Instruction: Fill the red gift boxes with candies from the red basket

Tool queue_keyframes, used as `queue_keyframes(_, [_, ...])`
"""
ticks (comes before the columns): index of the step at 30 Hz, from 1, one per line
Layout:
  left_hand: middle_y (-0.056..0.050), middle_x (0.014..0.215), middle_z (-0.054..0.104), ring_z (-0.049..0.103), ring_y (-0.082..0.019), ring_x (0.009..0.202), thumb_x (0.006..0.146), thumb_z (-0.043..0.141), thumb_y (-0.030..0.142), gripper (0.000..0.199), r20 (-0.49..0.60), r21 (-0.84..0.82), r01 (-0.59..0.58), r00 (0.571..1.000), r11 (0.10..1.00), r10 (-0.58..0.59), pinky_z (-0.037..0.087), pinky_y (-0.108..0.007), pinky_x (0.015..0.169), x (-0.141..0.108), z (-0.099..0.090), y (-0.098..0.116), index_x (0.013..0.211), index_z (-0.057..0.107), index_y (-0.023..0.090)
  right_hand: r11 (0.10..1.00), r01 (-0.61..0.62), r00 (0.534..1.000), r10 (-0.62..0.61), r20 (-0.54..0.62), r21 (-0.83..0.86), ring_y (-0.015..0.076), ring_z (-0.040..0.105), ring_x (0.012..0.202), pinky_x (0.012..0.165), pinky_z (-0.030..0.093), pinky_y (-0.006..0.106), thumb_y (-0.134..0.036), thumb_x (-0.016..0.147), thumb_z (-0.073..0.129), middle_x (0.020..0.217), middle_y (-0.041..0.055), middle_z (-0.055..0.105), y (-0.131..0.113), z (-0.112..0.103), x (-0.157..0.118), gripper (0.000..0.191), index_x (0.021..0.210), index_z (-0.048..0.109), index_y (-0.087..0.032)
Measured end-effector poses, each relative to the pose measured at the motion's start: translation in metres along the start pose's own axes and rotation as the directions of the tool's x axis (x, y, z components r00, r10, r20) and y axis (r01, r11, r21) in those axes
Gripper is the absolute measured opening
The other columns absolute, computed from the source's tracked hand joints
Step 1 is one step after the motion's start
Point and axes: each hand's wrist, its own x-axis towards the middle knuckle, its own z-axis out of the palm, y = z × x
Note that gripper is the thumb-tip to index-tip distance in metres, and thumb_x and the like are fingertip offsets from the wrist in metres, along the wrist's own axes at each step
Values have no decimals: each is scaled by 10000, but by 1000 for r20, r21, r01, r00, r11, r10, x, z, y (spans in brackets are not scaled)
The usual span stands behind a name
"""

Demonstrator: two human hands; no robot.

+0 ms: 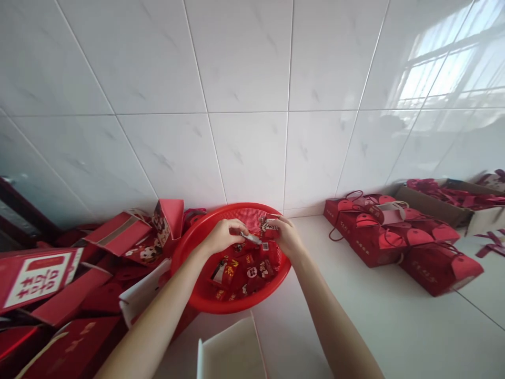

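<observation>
Both hands are over a red plastic basket (240, 304), which holds several small red wrapped packets (226, 271). My left hand (223, 237) pinches a small silvery wrapped packet (251, 239) between thumb and fingers. A red-and-white printed packet (270, 225) is gripped by my right hand (287, 237), close to the basket's right rim. The two hands are a short way apart. In front of the basket, nearest me, is an open box with a pale inside (234, 352); its lower part is cut off by the frame.
Red cardboard boxes (118, 231) pile up on the left, some open. To the right, closed red gift boxes with cord handles (379, 231) stand in a group on the white counter (347, 310). Behind them is a cardboard carton (434, 205) of red ribbons. A tiled wall (248, 152) bounds the back.
</observation>
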Motion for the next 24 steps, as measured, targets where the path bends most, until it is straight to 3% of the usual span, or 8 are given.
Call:
queue_keyframes(9, [-16,870,744,689,-195,855,629,534,47,254,8,159,19,1000,987,-21,533,-301,823,-4,2,6,644,733,204,1000,8,999,-6,38,-29,146,628,629,582,530,272,-147,593,726,710,5,700,-3,-1,-3,187,772,682,-182])
queue_keyframes(16, [-12,764,775,710,-192,778,654,547,57,254,180,321,179,953,930,-245,523,-261,766,-5,5,6,634,759,196,999,-1,999,3,47,-39,147,627,621,585,521,274,-154,592,734,700,6,701,-1,-3,-2,170,746,671,-184])
queue_keyframes(21, [-18,808,789,716,-193,824,686,529,24,309,124,375,195,959,906,-257,510,-266,790,-5,4,6,740,783,192,999,-15,999,17,50,-37,148,623,600,576,524,280,-160,585,741,687,4,701,0,-4,0,168,736,671,-186])
queue_keyframes(24, [-17,898,791,716,-191,874,726,587,72,270,202,310,145,956,940,-214,504,-259,811,-6,11,13,856,791,192,999,-13,999,15,44,-45,155,636,615,581,531,283,-160,585,744,690,8,703,-1,-4,-1,170,736,668,-182])
